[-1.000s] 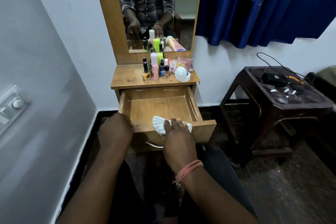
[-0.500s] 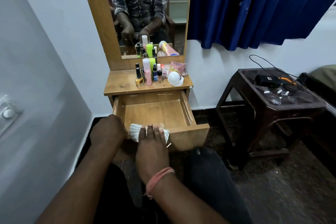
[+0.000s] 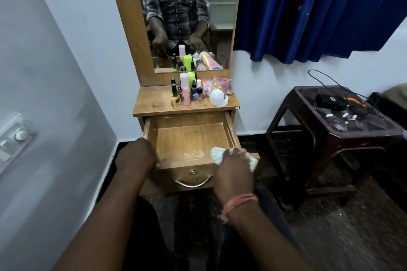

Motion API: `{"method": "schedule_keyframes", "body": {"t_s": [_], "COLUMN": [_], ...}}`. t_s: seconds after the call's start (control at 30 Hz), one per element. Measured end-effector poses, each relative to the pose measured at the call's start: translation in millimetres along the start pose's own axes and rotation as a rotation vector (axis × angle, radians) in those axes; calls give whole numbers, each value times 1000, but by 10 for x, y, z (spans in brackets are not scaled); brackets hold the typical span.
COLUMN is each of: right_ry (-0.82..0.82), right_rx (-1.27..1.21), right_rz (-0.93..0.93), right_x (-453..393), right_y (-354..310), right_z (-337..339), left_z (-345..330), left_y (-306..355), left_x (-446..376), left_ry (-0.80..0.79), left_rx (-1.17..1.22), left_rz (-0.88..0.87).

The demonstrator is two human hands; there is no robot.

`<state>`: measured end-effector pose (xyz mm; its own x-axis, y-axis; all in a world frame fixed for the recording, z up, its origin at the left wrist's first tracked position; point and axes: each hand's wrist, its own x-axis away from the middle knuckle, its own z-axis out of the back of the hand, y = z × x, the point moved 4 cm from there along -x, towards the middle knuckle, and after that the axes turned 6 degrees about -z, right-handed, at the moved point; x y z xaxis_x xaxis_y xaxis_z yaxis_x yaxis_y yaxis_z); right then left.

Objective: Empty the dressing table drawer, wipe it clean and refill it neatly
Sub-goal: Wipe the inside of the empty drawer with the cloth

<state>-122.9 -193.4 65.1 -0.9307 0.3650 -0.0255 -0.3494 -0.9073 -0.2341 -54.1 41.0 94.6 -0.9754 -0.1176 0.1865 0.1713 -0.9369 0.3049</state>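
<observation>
Pressing a white cloth (image 3: 217, 154) on the drawer's (image 3: 189, 138) near right corner, the right hand (image 3: 234, 169) grips it; the left hand (image 3: 137, 155) clasps the near left corner.

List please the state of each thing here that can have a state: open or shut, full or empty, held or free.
Drawer: pulled open, empty inside.
Cloth: held, pressed on the drawer's front right corner.
Right hand: grips the cloth.
Left hand: holds the drawer's front left corner.
Bottles: upright on the tabletop, caps on.
Curtain: hanging, covers the window.
</observation>
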Motion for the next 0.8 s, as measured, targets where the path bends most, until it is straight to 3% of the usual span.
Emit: {"method": "schedule_keyframes", "body": {"t_s": [0.17, 0.3, 0.53, 0.63, 0.7, 0.8], "right_ry": [-50, -83, -32, -45, -79, -111], "right_rx": [-24, 54, 117, 151, 149, 155], "right_rz": [255, 309, 54, -4, 26, 182], "right_x": [334, 302, -142, -184, -117, 93], "right_y": [-733, -613, 112, 72, -156, -716], "right_z": [-203, -188, 118, 124, 48, -153], "left_z": [5, -6, 22, 17, 2, 18], "left_y": [-16, -58, -73, -123, -176, -274], "left_x": [-5, -1, 59, 99, 103, 106], "left_ry": [-7, -6, -50, -35, -51, -118], "left_rx": [8, 40, 107, 151, 214, 489], "left_rz": [10, 4, 6, -6, 9, 40]}}
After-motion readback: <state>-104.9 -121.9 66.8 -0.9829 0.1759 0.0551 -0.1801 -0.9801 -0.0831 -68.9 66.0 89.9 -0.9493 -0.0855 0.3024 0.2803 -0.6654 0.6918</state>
